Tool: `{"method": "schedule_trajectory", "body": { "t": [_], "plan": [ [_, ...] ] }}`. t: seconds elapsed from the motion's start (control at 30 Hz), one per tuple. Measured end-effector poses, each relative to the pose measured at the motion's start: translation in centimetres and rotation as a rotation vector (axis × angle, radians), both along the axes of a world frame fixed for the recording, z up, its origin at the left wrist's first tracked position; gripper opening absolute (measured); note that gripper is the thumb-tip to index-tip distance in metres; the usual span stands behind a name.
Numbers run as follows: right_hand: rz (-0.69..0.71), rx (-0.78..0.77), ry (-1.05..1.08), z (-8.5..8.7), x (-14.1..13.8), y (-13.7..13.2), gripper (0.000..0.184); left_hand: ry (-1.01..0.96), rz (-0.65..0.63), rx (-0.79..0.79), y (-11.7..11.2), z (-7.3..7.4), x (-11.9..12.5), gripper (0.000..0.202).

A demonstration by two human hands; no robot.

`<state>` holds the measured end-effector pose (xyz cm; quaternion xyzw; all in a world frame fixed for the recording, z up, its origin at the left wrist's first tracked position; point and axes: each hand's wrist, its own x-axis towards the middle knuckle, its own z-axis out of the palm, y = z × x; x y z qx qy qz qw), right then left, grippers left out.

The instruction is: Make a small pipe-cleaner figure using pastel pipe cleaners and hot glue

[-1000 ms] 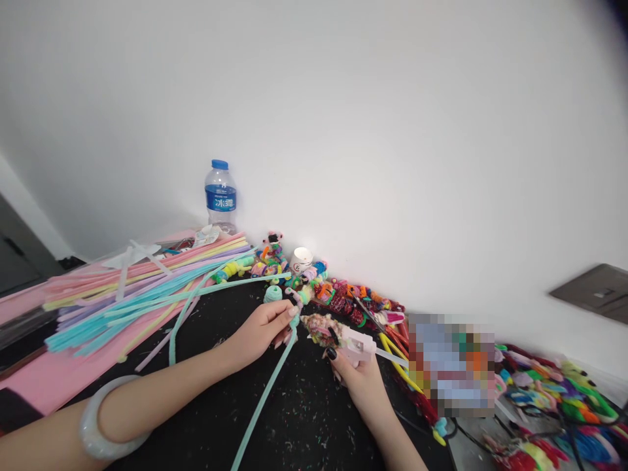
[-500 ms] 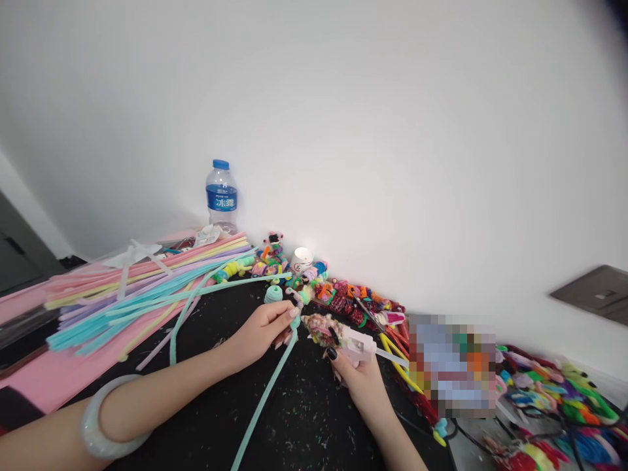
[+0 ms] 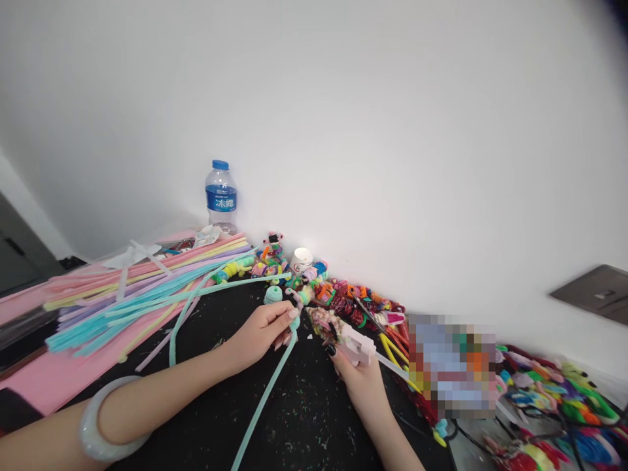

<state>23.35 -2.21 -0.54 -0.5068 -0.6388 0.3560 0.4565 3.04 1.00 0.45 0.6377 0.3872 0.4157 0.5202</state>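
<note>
My left hand point(image 3: 260, 332) is closed, pinching the curled end of a long mint-green pipe cleaner point(image 3: 267, 391) that trails toward me across the black table point(image 3: 304, 425). My right hand point(image 3: 357, 379) grips a pink hot-glue gun point(image 3: 354, 343). Its nozzle, crusted with mixed-colour fuzz, points left and sits a little apart from the pinched end. A pale jade bangle point(image 3: 98, 425) is on my left wrist.
A bundle of pastel pipe cleaners point(image 3: 132, 288) lies on a pink sheet at left. A water bottle point(image 3: 220, 195) stands by the wall. Small pipe-cleaner figures point(image 3: 314, 281) line the wall's foot, with a white cup point(image 3: 301, 258). More colourful pieces point(image 3: 554, 399) pile at right.
The glue gun has tilted, its nozzle rising and edging left toward the pinched end. My left hand stays put.
</note>
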Motion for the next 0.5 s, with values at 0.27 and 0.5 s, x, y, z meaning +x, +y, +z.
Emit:
{"method": "schedule_trajectory", "body": {
  "t": [0.27,0.5],
  "plan": [
    [-0.134,0.211,-0.651,0.0,0.3,-0.4,0.034,-0.018,0.097,0.009,0.2,-0.2,0.0,0.035],
    [-0.309,0.345,-0.936,-0.5,-0.4,-0.7,0.049,-0.001,0.175,0.024,0.4,-0.3,0.0,0.036]
  ]
}}
